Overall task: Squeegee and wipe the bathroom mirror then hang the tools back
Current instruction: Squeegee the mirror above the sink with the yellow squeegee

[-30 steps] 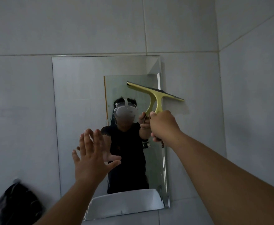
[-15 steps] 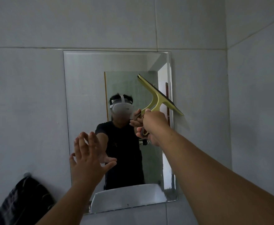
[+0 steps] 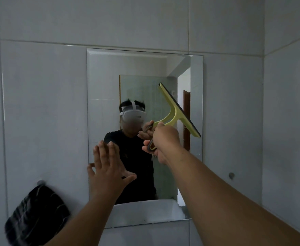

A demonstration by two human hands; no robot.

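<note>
While the right hand (image 3: 165, 141) gripped the yellow squeegee (image 3: 177, 112) by its handle, the blade slanted steeply up and right of it over the mirror (image 3: 106, 89). Left of it, the left hand (image 3: 108, 167) was spread open before the glass, a dark cloth (image 3: 35, 215) hanging lower left.

A home bathroom; large pale grey glazed wall tiles (image 3: 39, 103) meet in a corner; a frameless rectangular mirror (image 3: 106, 89) is fixed to them, reflecting a white basin rim, a frosted glass panel and a brown wooden door.
</note>
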